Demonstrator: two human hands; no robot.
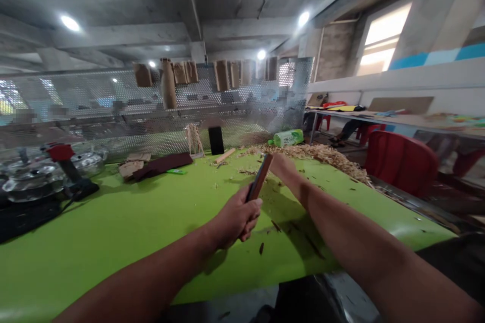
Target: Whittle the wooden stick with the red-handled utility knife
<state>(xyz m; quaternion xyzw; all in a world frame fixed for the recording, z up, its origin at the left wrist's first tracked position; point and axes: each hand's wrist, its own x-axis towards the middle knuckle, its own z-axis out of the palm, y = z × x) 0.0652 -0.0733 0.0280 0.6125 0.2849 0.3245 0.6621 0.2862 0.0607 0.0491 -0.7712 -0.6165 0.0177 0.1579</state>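
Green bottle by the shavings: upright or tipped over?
Tipped over: the bottle lies on its side, its cap pointing left, beside the wood shavings.

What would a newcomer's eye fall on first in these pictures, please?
The bright green table catches the eye first, filling the lower part of the view, with a heap of pale wood shavings along its far edge. In the middle, the left hand grips a flat brown piece near the right hand. Brown paper bags hang on a perforated metal screen beyond.
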